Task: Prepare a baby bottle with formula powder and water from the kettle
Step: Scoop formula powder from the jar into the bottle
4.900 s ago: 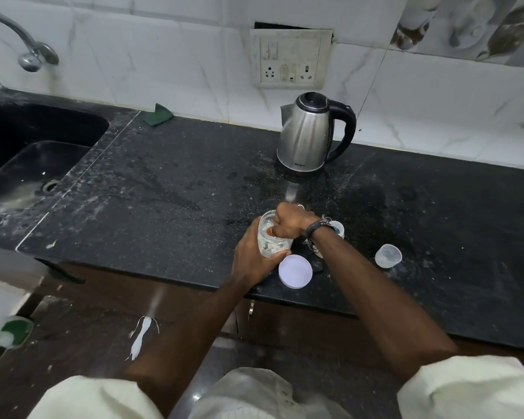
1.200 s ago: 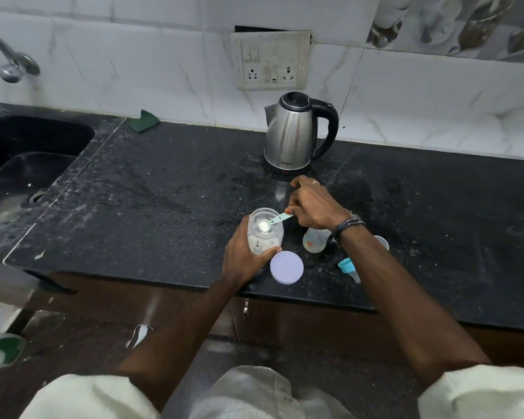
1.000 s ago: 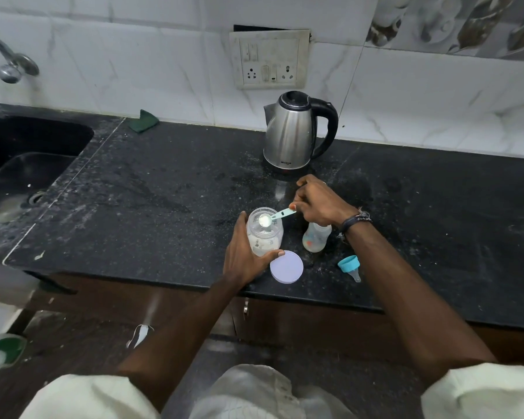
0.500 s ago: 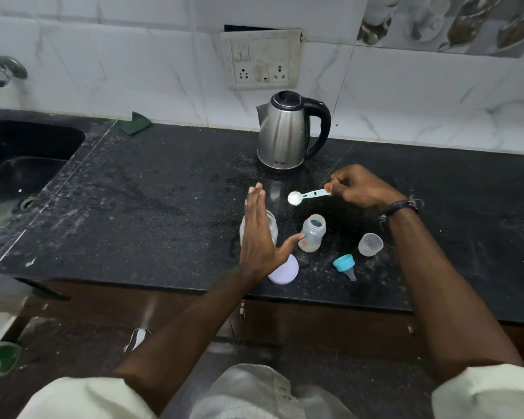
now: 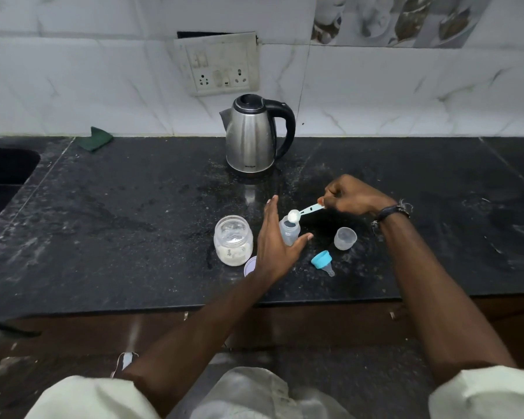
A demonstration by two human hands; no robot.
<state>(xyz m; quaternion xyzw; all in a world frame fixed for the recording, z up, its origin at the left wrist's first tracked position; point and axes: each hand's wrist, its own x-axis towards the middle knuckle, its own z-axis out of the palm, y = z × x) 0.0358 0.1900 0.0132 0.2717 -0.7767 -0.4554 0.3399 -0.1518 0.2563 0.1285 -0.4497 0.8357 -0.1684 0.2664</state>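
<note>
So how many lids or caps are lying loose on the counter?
3: a clear domed plastic cap at right, a turquoise teat ring in front of it, and a pale round jar lid partly hidden behind the left hand.

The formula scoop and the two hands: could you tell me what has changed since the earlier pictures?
The right hand carried the heaped scoop from the jar to above the bottle. The left hand let go of the jar and now opens beside the bottle. Kettle, teat and cap stayed put.
</note>
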